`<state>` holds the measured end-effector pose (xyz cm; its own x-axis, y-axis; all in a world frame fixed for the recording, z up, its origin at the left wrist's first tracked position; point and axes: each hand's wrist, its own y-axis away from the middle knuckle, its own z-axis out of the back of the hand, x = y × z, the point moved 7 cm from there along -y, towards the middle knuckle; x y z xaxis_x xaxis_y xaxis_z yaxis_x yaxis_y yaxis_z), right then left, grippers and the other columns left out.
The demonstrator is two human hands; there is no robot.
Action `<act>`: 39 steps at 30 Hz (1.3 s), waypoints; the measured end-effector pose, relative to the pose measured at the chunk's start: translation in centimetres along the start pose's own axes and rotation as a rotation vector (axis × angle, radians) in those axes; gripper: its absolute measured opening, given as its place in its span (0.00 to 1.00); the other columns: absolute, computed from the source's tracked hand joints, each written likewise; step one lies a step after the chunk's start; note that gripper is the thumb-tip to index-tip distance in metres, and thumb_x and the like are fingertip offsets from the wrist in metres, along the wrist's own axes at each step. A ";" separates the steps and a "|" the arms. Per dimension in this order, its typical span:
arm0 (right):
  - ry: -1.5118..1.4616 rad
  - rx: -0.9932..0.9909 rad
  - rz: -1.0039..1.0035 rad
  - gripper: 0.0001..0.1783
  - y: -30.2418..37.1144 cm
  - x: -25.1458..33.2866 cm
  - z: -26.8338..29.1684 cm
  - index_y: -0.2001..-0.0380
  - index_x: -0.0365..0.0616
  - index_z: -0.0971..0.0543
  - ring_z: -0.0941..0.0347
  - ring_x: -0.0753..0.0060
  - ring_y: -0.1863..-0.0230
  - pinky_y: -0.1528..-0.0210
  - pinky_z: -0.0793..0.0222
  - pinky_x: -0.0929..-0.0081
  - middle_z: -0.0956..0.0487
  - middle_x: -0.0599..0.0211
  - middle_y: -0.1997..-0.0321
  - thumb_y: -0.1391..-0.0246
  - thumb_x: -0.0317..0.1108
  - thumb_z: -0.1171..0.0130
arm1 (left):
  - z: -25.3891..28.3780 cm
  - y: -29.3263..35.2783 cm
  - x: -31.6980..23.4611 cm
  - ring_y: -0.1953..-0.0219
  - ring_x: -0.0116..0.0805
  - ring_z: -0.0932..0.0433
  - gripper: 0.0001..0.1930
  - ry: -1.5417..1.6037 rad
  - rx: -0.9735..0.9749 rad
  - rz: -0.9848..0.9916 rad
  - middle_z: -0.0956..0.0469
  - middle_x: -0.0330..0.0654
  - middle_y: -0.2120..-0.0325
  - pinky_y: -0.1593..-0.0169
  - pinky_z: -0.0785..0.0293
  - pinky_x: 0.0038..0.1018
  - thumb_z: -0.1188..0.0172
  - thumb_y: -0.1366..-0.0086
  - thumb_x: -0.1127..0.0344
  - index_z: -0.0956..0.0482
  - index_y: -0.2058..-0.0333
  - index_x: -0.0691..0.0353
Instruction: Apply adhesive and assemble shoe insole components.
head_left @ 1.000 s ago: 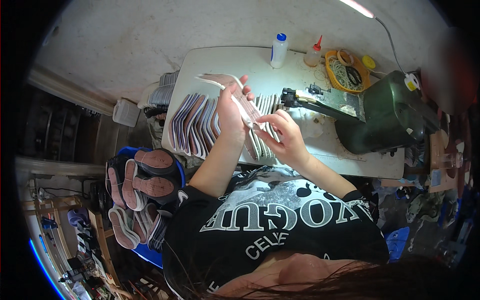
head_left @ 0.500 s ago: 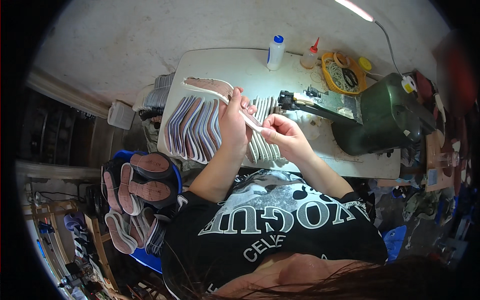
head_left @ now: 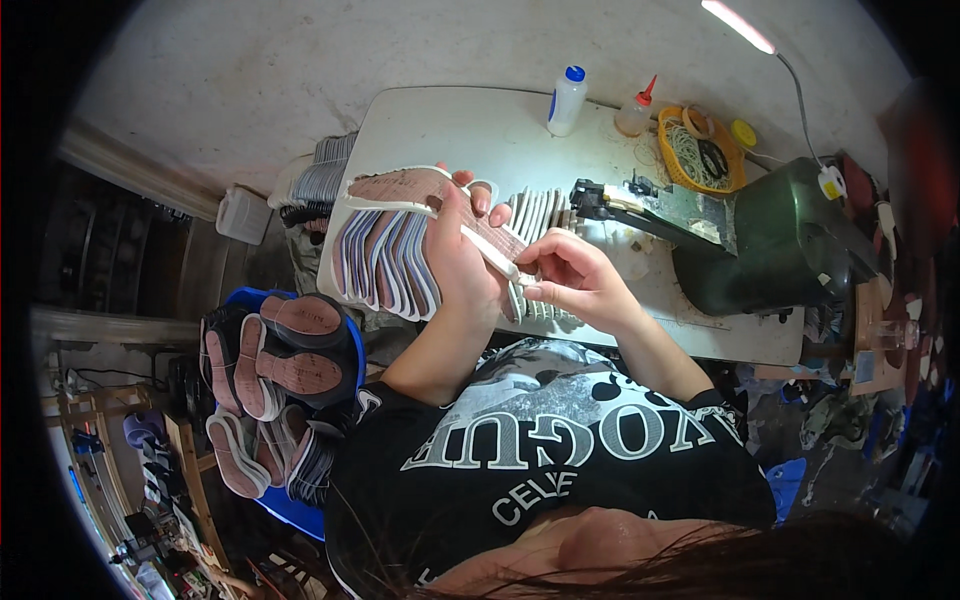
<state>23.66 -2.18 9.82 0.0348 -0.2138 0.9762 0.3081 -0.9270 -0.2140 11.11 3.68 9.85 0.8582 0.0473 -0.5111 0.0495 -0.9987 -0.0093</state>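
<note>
Spreading across the middle of the view, the pale table (head_left: 450,125) is carrying nearly everything here. A dark green machine (head_left: 785,245) is taking up its right end, its narrow arm reaching in toward the table's middle. Off the near left corner, a blue tub (head_left: 295,512) is holding a heap of pink-topped soles (head_left: 300,372). Along the near edge, toward the left corner, a row of bent soles (head_left: 385,262) is standing packed together, and a paler row (head_left: 541,207) is lying just right of it. Above these rows, a single bent sole (head_left: 398,187), pinkish-brown with a white rim, is hanging in both hands, its far end pointing toward the table's left edge. The left hand (head_left: 468,258) is wrapping its fingers around the middle of the sole, while the right hand (head_left: 583,281) is pinching the nearer end between thumb and forefinger. Near the far right corner, a yellow basket (head_left: 716,187) is holding cord; along the far edge, a blue-capped bottle (head_left: 567,105) and a red-tipped bottle (head_left: 632,117) are standing apart. A round yellow lid (head_left: 743,133) is resting beside the basket.
</note>
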 end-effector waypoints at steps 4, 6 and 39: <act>0.232 0.005 0.081 0.20 -0.2 0.7 0.1 0.57 0.43 0.25 0.37 0.82 0.68 0.66 0.37 0.83 0.33 0.76 0.65 0.55 0.32 0.31 | 0.2 -0.2 0.3 0.66 0.27 0.37 0.17 0.050 0.007 0.007 0.35 0.40 0.59 0.64 0.36 0.27 0.54 0.29 0.63 0.41 0.45 0.58; 0.071 -0.206 -0.011 0.28 -0.2 0.4 0.9 0.51 0.41 0.30 0.32 0.79 0.63 0.60 0.30 0.81 0.31 0.73 0.62 0.56 0.31 0.31 | 0.1 -0.2 0.4 0.65 0.28 0.36 0.18 0.060 0.028 -0.014 0.35 0.40 0.59 0.61 0.35 0.29 0.55 0.29 0.61 0.42 0.44 0.58; 0.426 -0.327 0.318 0.14 -0.5 6.5 3.7 0.67 0.35 0.22 0.24 0.74 0.71 0.68 0.28 0.80 0.21 0.63 0.72 0.61 0.21 0.31 | -3.3 3.6 -0.5 0.67 0.29 0.23 0.12 -0.977 0.613 -0.151 0.22 0.41 0.69 0.62 0.28 0.24 0.43 0.36 0.66 0.29 0.57 0.64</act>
<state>27.26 -1.91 16.43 -0.3263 -0.5370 0.7779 0.0359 -0.8294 -0.5575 12.53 0.10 12.96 0.0924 0.4001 -0.9118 -0.3668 -0.8376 -0.4047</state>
